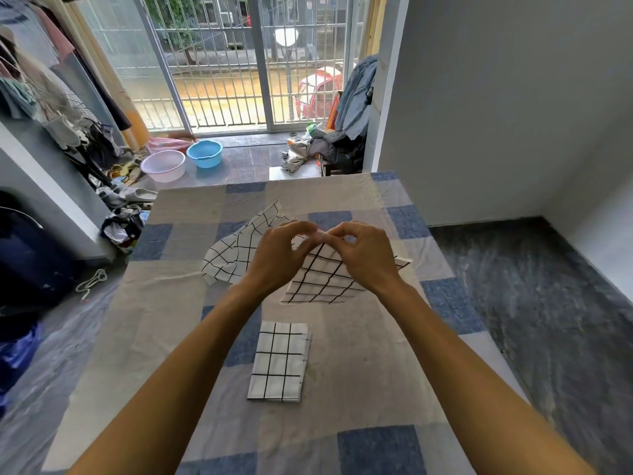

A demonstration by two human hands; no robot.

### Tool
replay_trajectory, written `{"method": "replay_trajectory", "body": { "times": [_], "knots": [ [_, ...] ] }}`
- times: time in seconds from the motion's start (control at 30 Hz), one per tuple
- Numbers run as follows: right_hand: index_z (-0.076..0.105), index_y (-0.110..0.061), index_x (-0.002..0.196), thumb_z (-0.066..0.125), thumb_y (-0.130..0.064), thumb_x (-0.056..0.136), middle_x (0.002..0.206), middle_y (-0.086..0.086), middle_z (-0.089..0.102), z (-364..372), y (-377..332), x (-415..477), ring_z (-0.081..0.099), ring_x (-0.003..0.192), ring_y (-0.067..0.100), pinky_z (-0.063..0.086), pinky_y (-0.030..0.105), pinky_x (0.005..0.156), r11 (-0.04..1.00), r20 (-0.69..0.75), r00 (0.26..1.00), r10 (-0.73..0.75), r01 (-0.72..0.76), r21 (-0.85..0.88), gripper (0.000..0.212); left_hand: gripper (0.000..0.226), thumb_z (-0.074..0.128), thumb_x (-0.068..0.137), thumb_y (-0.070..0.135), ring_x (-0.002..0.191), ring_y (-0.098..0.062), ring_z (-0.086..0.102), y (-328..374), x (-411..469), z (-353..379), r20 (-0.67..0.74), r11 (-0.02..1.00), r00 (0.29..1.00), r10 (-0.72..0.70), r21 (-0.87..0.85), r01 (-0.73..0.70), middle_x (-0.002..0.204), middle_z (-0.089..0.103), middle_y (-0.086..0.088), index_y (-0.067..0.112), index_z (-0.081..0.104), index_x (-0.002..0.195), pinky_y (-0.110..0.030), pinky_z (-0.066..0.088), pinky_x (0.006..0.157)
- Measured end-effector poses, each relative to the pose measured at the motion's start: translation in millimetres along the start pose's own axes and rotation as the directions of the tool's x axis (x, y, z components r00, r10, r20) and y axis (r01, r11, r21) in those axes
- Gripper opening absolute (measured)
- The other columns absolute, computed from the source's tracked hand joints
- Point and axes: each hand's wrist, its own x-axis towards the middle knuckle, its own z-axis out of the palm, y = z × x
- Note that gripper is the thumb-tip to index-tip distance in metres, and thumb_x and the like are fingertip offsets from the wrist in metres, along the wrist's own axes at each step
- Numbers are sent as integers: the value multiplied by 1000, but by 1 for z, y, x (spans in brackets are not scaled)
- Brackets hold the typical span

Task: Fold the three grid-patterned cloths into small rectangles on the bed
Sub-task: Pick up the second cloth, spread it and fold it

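Three white cloths with black grid lines are on the bed (164, 303). One cloth (279, 361) lies folded into a small rectangle near me. A second cloth (325, 275) is lifted at its top edge in the middle of the bed; my left hand (277, 252) and my right hand (363, 252) pinch that edge close together, and its lower part drapes onto the bed. The third cloth (239, 241) lies crumpled to the left, partly behind my left hand.
The bed has a blue and beige checked sheet. Beyond its far end stand a white basin (163, 165) and a blue basin (205, 153) on the floor. Clothes are piled at the left (121, 228) and on a chair (342, 145). Grey floor lies right.
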Motion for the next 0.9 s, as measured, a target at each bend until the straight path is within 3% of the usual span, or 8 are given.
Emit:
{"method": "replay_trajectory", "body": {
  "times": [0.13, 0.3, 0.5, 0.7, 0.8, 0.83, 0.9],
  "knots": [
    [73, -20, 92, 67, -36, 85, 88, -2, 68, -3, 1, -1, 59, 82, 10, 49, 26, 72, 999, 29, 1000, -9, 10, -39, 19, 13, 65, 86, 24, 78, 1, 60, -2, -1, -4, 16, 999, 999, 37, -11, -37, 87, 69, 5, 16, 70, 95, -10, 43, 72],
    [73, -21, 92, 66, -39, 84, 89, -3, 68, 1, 4, -5, 57, 80, 6, 44, 21, 69, 998, 84, 996, -9, 13, -57, 20, 9, 61, 89, 19, 79, 9, 55, -8, -5, 0, 3, 1000, 1000, -8, -5, 8, 87, 62, 15, 18, 68, 94, -9, 40, 74],
    [72, -26, 86, 66, -47, 82, 89, -6, 69, -7, 25, -5, 61, 83, 9, 50, 30, 74, 989, 139, 988, 65, -45, -138, 22, 7, 60, 90, 16, 85, 14, 55, -14, -11, -8, -101, 997, 993, -63, -61, 57, 84, 61, 15, 16, 67, 91, -2, 39, 75],
    [72, -23, 87, 65, -45, 84, 91, -6, 71, -18, 36, -8, 59, 78, 4, 45, 24, 69, 981, 139, 984, 110, -84, -176, 23, 6, 60, 90, 18, 86, -3, 59, -20, -13, -13, -176, 982, 968, -178, -91, 164, 89, 67, 7, 20, 66, 92, -21, 47, 82],
    [72, -23, 89, 65, -44, 84, 91, -4, 70, -16, 34, -7, 59, 76, 8, 48, 28, 71, 969, 131, 987, 90, -57, -242, 23, 21, 56, 92, 15, 106, -19, 56, -10, -14, -9, -236, 978, 952, -193, 34, 207, 111, 63, -5, 13, 59, 113, -35, 41, 95],
    [72, -22, 89, 65, -43, 84, 91, -4, 70, -15, 32, -7, 59, 76, 9, 49, 30, 73, 964, 131, 988, 77, -40, -264, 23, 29, 56, 92, 16, 113, -23, 51, -4, -14, -7, -226, 979, 964, -139, 116, 169, 120, 59, -9, 10, 54, 121, -37, 36, 99],
    [73, -21, 90, 65, -42, 85, 91, -3, 69, -10, 26, -7, 60, 79, 12, 49, 35, 79, 955, 146, 988, 41, 5, -298, 23, 38, 57, 91, 21, 119, -28, 46, 9, -12, 0, -75, 944, 995, 66, 329, -38, 126, 54, -14, 9, 50, 127, -42, 32, 102]
  ]
}}
